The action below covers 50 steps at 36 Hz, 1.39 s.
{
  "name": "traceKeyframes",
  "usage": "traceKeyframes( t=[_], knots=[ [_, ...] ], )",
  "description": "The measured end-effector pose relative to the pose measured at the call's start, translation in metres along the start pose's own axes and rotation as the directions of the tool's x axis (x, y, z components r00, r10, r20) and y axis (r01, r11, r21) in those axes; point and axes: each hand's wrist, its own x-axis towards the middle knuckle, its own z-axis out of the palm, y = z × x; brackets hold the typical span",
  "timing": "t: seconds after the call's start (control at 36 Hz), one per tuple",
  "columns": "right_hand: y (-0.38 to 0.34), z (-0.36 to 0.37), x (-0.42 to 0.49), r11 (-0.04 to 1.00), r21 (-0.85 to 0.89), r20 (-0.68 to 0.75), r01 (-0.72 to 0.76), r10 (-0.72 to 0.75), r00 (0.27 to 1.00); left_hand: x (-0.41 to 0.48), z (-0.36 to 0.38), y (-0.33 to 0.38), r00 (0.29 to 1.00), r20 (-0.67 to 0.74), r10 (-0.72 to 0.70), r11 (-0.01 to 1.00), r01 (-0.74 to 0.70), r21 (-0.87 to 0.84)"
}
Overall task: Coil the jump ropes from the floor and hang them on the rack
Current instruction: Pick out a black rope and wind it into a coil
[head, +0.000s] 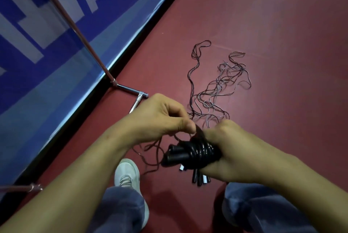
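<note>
Your right grip [235, 155] closes tight around the black handles [175, 154] with a coil [203, 149] wound over them; your left grip [158, 119] pinches one cord [198, 131] just beside. The loose ropes [216, 89] lie tangled on the floor [282, 44] ahead, so a hard pull could tighten knots or loosen your coil.

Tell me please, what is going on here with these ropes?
A person is coiling jump ropes. The right hand grips a bundle of black plastic handles with black cord wound round it, and the left hand pinches the thin cord beside it. Loose thin dark cords lie tangled on the dark red floor ahead. The chrome metal rack stands at the left.
</note>
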Motion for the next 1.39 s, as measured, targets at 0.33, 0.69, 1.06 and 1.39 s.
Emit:
traceKeyframes(
  t=[0.33, 0.69, 1.06, 1.39],
  knots=[
    [0.037, -0.027, 0.01, 0.846, 0.227, -0.281, -0.482, 0.531, 0.799, -0.013, 0.025, -0.01, 0.996, -0.009, -0.086, 0.938, 0.084, 0.336],
    [0.038, 0.01, 0.006, 0.914, -0.243, 0.231, -0.326, 0.381, 0.896, -0.008, 0.001, -0.002, 0.965, 0.005, 0.263, 0.788, -0.218, 0.576],
    [0.004, -0.018, 0.0, 0.847, 0.497, -0.147, -0.189, 0.296, 0.944, -0.013, 0.015, -0.005, 0.999, 0.029, -0.043, 0.996, 0.041, 0.077],
    [0.044, 0.006, 0.015, 0.756, -0.05, 0.099, -0.653, 0.654, 0.75, -0.02, 0.039, 0.001, 0.996, 0.075, 0.043, 0.603, -0.086, 0.793]
  ],
)
